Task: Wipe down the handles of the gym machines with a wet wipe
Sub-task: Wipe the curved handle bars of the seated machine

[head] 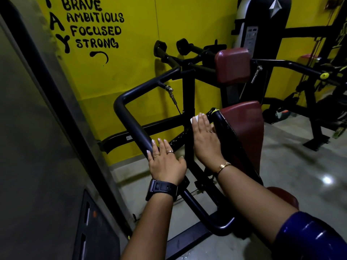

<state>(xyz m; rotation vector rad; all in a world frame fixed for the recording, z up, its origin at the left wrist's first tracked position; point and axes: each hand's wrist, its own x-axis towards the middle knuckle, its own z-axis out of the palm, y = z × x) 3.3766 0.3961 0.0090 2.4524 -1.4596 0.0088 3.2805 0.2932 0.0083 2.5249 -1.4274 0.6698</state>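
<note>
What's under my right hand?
A white wipe peeks out past the fingertips of the right hand, on the black handle. The hand covers the rest of it.

Wipe [194, 120] mostly under right hand [205, 139]

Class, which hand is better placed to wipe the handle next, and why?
Right: the right hand presses the wet wipe against the handle; the left hand rests empty on the bar.

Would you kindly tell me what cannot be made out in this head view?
Head view:
wet wipe: mostly under the right hand; only a white corner shows.
handle beneath that hand: wiped stretch hidden.
left hand palm on the black bar: contact hidden by the hand's back.
machine label: blurred, unreadable.
</note>
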